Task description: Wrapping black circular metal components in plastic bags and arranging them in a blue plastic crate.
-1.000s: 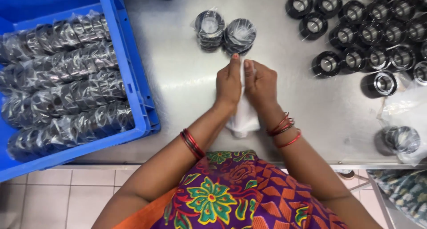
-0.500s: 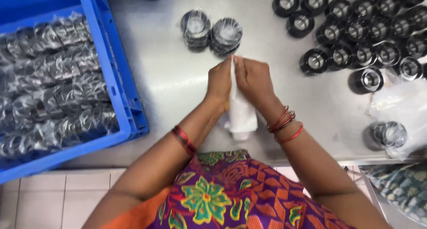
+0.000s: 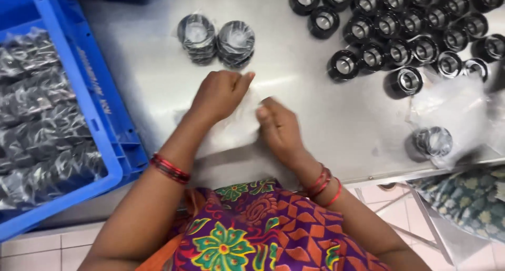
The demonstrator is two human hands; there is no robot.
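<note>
Both my hands pinch a thin clear plastic bag (image 3: 236, 126) that lies on the steel table (image 3: 326, 113). My left hand (image 3: 218, 94) grips its upper edge, and my right hand (image 3: 279, 126) holds the right side of it. The bag looks flat; I cannot tell whether anything is inside. Just beyond my left hand sit two bagged stacks of black rings (image 3: 215, 39).
A blue crate (image 3: 100, 102) full of bagged black rings stands at the left. Several loose black ring parts (image 3: 400, 34) cover the table's far right. A bagged part (image 3: 434, 141) and loose clear bags (image 3: 457, 105) lie at the right near the table edge.
My hands were pressed together upright on a rolled white bag; now they have drawn apart and lowered, and the bag is spread flat on the table.
</note>
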